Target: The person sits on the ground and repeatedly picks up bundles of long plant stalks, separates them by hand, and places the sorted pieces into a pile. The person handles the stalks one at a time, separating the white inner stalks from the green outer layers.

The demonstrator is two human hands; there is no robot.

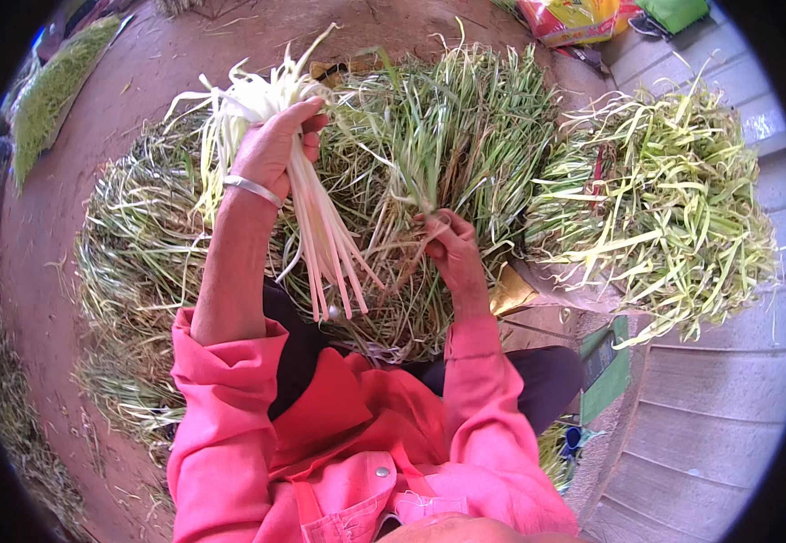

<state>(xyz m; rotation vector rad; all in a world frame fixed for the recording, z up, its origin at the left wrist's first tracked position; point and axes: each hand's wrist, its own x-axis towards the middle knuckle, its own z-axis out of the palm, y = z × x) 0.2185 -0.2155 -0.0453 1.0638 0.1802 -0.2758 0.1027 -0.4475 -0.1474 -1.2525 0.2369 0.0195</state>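
Note:
My left hand [265, 151] is closed around a bundle of pale, whitish stalks [321, 237], likely blanched chives or garlic shoots. Their lower ends fan out below the fist, while curled yellowish-white leaves spill out above it. To the right and lower, my right hand [459, 252] pinches the base of a tuft of green-leaved stalks [427, 173] with dry brown strands about it. Beneath both hands spreads a large heap of green and dried stalks [155, 237]. The heap blends with the tuft, so the tuft's far ends are hard to tell apart.
A pile of yellow-green leaves [678, 224] lies at the right beside grey paneling [698, 434]. Red and yellow plastic packaging [572, 20] and a green item [674, 13] sit at the top right. More greens [60, 88] lie at the upper left on reddish floor [40, 237].

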